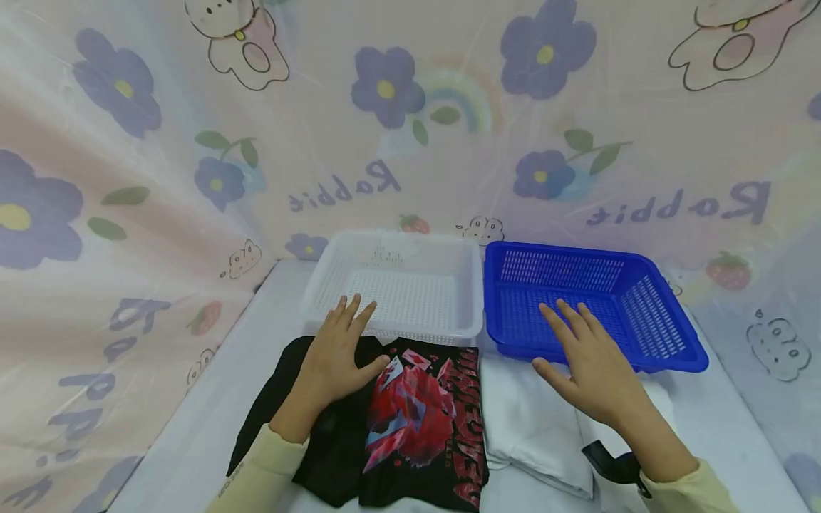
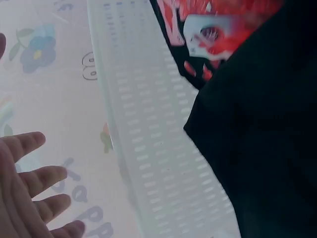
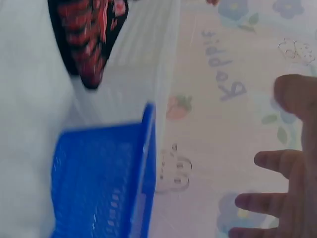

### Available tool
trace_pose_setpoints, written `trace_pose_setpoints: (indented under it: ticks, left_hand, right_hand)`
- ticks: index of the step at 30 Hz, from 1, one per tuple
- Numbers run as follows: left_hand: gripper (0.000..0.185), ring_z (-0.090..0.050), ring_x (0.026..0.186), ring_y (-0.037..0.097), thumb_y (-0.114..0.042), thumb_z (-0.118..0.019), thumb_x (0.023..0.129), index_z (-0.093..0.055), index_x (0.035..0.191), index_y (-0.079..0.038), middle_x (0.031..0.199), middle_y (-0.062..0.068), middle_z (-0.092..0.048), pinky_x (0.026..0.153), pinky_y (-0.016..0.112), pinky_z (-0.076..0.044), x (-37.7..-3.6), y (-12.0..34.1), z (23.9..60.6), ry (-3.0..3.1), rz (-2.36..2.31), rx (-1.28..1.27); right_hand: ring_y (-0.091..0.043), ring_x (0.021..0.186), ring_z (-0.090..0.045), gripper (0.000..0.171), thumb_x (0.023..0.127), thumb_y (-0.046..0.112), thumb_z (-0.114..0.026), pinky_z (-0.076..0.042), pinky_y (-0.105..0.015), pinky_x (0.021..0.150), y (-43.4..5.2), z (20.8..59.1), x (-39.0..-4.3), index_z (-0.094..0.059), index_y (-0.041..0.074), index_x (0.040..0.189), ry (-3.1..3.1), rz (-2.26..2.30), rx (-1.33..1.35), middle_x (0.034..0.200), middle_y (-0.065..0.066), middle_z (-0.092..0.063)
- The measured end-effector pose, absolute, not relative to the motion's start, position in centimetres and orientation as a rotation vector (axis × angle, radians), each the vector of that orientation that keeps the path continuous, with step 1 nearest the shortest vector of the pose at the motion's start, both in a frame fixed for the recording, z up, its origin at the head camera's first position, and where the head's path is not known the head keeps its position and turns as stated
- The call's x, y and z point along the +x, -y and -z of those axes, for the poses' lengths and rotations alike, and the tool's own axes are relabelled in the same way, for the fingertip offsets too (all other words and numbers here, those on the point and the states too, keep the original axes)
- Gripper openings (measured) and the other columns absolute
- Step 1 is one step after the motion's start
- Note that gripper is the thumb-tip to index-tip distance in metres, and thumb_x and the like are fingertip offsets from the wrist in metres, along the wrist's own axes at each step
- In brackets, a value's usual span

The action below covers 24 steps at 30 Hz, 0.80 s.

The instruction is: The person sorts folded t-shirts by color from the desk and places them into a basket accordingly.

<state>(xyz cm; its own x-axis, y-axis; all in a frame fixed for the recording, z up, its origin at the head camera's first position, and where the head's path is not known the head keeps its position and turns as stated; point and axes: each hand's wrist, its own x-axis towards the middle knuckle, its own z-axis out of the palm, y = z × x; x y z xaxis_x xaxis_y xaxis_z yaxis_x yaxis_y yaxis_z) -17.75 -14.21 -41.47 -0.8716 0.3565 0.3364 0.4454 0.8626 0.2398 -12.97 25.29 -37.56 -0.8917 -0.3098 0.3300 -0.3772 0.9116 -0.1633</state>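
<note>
A folded black T-shirt (image 1: 410, 427) with red print lies beside a folded white garment (image 1: 532, 420).

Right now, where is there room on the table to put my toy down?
Both baskets look empty inside: the white basket and the blue basket. A bare strip of table lies right of the white cloth. The front middle is crowded: the black shirt, the white cloth and both hands, left hand and right hand.

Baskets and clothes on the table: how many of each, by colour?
White basket: 1
Blue basket: 1
Black printed shirt: 1
White folded garment: 1
Total: 4
</note>
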Motion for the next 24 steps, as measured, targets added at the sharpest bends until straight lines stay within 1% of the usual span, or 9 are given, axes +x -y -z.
trace_pose_setpoints:
  ticks: [3,5,7,9,12,14,18,20,24]
  left_hand:
    - [0.086,-0.03,0.142,0.039,-0.06,-0.063,0.081,-0.033,0.151,-0.02,0.153,0.014,-0.037,0.111,0.058,-0.028,-17.0,14.0,41.9,2.708,0.505,-0.622]
    - [0.084,-0.038,0.138,0.037,-0.058,-0.066,0.08,-0.036,0.149,-0.02,0.148,0.012,-0.044,0.108,0.057,-0.034,-16.5,14.0,42.2,2.688,0.558,-0.627]
    - [0.082,-0.045,0.132,0.034,-0.056,-0.067,0.079,-0.039,0.147,-0.019,0.144,0.01,-0.049,0.103,0.056,-0.039,-16.0,13.9,42.5,2.685,0.629,-0.625]
    - [0.081,-0.049,0.129,0.03,-0.055,-0.068,0.08,-0.039,0.147,-0.021,0.142,0.007,-0.051,0.1,0.054,-0.043,-15.5,13.9,42.8,2.707,0.692,-0.616]
    - [0.078,-0.053,0.124,0.026,-0.051,-0.071,0.08,-0.039,0.147,-0.026,0.138,0.003,-0.053,0.094,0.05,-0.049,-15.1,13.8,43.5,2.758,0.798,-0.589]
    - [0.076,-0.057,0.116,0.022,-0.049,-0.072,0.08,-0.04,0.146,-0.03,0.132,0.001,-0.056,0.086,0.046,-0.052,-14.9,13.8,44.0,2.792,0.852,-0.571]
    - [0.072,-0.062,0.096,0.014,-0.048,-0.073,0.08,-0.043,0.143,-0.032,0.118,0.0,-0.062,0.073,0.034,-0.051,-14.8,13.9,45.0,2.848,0.927,-0.54]
    - [0.07,-0.061,0.09,0.011,-0.048,-0.073,0.08,-0.046,0.142,-0.03,0.115,-0.002,-0.062,0.071,0.03,-0.049,-14.7,14.0,45.5,2.879,0.963,-0.523]
    - [0.066,-0.058,0.085,0.009,-0.046,-0.072,0.082,-0.048,0.14,-0.028,0.111,-0.003,-0.062,0.072,0.026,-0.049,-14.4,14.2,46.3,2.927,1.106,-0.511]
  right_hand:
    - [-0.05,0.132,-0.036,0.072,0.087,0.041,-0.068,-0.035,-0.069,0.096,-24.4,37.8,-12.4,-0.037,0.019,0.148,2.745,-0.391,0.529,0.145,-0.023,-0.042]
    - [-0.048,0.127,-0.041,0.068,0.086,0.038,-0.07,-0.039,-0.068,0.092,-23.7,38.2,-12.0,-0.042,0.017,0.145,2.744,-0.456,0.541,0.141,-0.022,-0.046]
    - [-0.044,0.124,-0.045,0.065,0.086,0.034,-0.071,-0.041,-0.065,0.091,-23.1,38.7,-11.6,-0.045,0.016,0.143,2.756,-0.551,0.548,0.138,-0.02,-0.049]
    - [-0.042,0.122,-0.047,0.063,0.086,0.031,-0.071,-0.042,-0.064,0.091,-22.5,39.4,-11.3,-0.046,0.016,0.142,2.773,-0.653,0.543,0.136,-0.018,-0.05]
    - [-0.037,0.121,-0.049,0.062,0.086,0.031,-0.072,-0.046,-0.059,0.089,-21.6,40.6,-11.0,-0.046,0.02,0.142,2.795,-0.77,0.519,0.134,-0.013,-0.052]
    - [-0.035,0.117,-0.053,0.062,0.086,0.031,-0.072,-0.049,-0.054,0.085,-21.1,41.4,-10.9,-0.046,0.021,0.141,2.8,-0.83,0.513,0.132,-0.011,-0.055]
    - [-0.028,0.105,-0.059,0.061,0.085,0.028,-0.073,-0.053,-0.04,0.077,-20.1,43.0,-10.8,-0.048,0.02,0.14,2.815,-0.95,0.509,0.127,-0.01,-0.058]
    - [-0.027,0.102,-0.06,0.06,0.085,0.026,-0.073,-0.053,-0.036,0.075,-19.7,43.8,-10.8,-0.048,0.019,0.139,2.838,-1.021,0.498,0.125,-0.012,-0.059]
    - [-0.024,0.099,-0.061,0.061,0.084,0.023,-0.073,-0.053,-0.03,0.073,-18.9,44.9,-10.6,-0.048,0.018,0.139,2.903,-1.153,0.45,0.122,-0.014,-0.059]
